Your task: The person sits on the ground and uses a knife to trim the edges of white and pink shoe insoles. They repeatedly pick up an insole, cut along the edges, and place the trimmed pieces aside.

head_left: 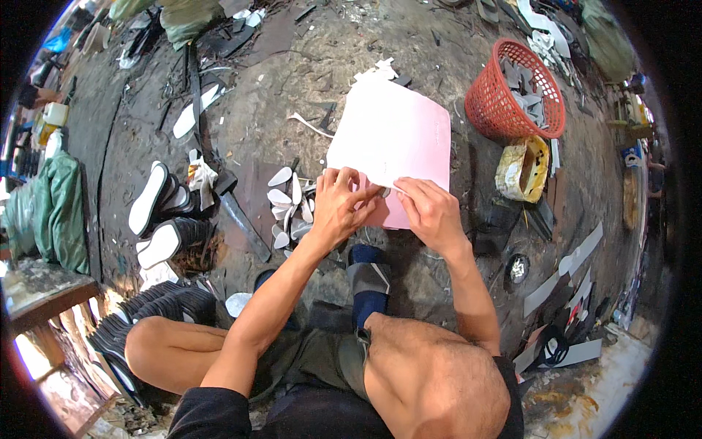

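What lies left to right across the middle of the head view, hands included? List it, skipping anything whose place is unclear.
Green cloth → white soles → white pieces → left hand → right hand → red basket.

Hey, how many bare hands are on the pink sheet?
2: the left hand at the lower left of the pink sheet, and the right hand at its lower right. No others show on it.
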A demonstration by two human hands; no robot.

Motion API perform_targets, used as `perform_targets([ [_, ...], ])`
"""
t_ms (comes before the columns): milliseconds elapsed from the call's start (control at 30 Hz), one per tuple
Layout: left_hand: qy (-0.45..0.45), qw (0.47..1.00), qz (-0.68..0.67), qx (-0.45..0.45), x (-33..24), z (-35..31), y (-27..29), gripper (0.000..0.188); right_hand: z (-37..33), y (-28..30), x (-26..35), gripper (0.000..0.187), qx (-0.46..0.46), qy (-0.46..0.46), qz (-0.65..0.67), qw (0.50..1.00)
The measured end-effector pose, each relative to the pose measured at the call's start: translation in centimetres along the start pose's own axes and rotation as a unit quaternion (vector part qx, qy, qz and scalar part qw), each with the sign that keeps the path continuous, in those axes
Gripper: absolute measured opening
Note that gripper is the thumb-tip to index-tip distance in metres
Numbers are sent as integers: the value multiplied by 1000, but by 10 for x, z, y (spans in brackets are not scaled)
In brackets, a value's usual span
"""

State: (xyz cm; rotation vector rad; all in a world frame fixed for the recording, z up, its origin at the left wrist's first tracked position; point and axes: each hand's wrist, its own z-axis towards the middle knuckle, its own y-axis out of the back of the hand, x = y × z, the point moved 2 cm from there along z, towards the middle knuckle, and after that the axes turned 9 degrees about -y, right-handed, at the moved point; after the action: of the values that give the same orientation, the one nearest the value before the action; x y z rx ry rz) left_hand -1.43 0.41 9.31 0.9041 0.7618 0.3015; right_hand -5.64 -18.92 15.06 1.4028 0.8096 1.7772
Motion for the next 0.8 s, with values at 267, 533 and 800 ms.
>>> perform_targets([
  [267, -19, 1000, 14, -1, 6, 7, 0, 30, 16, -6, -3, 22, 62, -15, -12, 998],
  [533, -36, 993, 61, -91, -23, -24, -14, 26, 48, -4, -24, 22, 176, -92, -54, 979],
  [800, -28, 993, 75, -88, -19, -35, -15, 29, 7, -20, 18, 15, 112, -30, -144, 983],
])
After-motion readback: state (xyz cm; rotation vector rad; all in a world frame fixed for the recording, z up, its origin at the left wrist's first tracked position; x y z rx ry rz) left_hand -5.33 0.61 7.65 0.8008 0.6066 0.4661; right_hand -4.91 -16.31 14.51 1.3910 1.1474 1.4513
